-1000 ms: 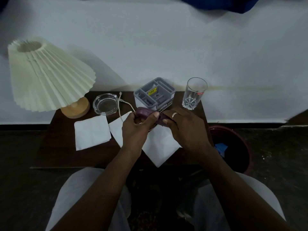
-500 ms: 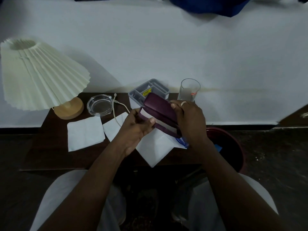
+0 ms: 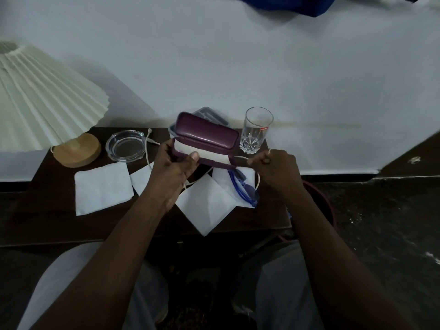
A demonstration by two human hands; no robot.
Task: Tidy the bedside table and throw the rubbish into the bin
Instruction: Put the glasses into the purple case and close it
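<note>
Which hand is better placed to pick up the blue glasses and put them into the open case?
Right. The left hand grips the open case, so it is occupied. The right hand is nearer the glasses, which lie on a napkin just beside it, though what it pinches is unclear.

Left hand (image 3: 171,172) grips the open purple glasses case (image 3: 207,134) by its lower half, above the bedside table (image 3: 107,225). Right hand (image 3: 276,167) is at the case's right end, fingers curled; what they pinch cannot be determined. Blue glasses (image 3: 247,190) lie on a white napkin (image 3: 204,206).
</note>
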